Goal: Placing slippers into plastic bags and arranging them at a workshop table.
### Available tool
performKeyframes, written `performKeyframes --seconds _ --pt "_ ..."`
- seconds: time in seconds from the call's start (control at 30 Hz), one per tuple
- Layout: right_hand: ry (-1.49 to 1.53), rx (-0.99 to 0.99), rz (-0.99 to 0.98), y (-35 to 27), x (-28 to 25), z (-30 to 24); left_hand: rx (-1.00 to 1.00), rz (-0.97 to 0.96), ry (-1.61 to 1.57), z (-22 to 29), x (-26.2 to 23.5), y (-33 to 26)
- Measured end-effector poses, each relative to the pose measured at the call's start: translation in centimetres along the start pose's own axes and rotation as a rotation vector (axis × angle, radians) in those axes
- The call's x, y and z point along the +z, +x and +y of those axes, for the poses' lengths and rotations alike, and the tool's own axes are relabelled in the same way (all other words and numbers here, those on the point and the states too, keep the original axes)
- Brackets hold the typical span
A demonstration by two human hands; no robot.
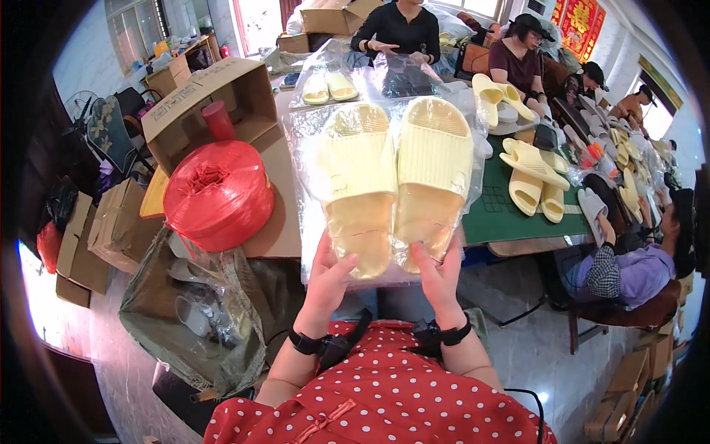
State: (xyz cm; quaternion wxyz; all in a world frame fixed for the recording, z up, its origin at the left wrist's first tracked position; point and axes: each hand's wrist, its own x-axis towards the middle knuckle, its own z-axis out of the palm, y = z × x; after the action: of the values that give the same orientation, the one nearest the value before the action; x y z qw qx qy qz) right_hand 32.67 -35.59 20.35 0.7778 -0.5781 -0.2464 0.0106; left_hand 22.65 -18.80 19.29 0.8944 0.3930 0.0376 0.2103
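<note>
A pair of pale yellow slide slippers [358, 169] lies side by side in front of me, toes away. A transparent plastic bag [305, 159] is around or beneath them; its wrinkled film shows at the edges. At the heel end, my left hand [329, 275] grips the left slipper, thumb on top and fingers underneath. My right hand [438, 272] holds the right slipper's heel the same way. The fingers under the slippers are hidden. Just beyond lies another bagged pair of yellow slippers [330, 89].
A big red roll of plastic twine [220, 194] and an open cardboard box [211, 96] stand left. Below them is a sack [140, 314] with bagged items. Loose yellow slippers [526, 177] lie on a green mat [494, 218] at right. Several people sit around the tables.
</note>
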Motion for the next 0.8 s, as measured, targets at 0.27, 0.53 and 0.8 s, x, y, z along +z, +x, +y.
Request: performKeyframes --seconds 0.27,0.53,0.8 --pt "-0.084 -0.166 0.055 -0.9 0.2 2.0 -0.146 -0.087 -0.092 -0.4 0.0 0.3" --pt "0.034 -0.134 0.065 -1.8 1.0 2.3 -0.143 -0.035 -0.099 -0.3 -1.1 -0.4" --pt "-0.047 -0.198 0.046 -2.1 1.5 2.1 -0.219 -0.234 -0.257 -1.1 -1.5 -0.5"
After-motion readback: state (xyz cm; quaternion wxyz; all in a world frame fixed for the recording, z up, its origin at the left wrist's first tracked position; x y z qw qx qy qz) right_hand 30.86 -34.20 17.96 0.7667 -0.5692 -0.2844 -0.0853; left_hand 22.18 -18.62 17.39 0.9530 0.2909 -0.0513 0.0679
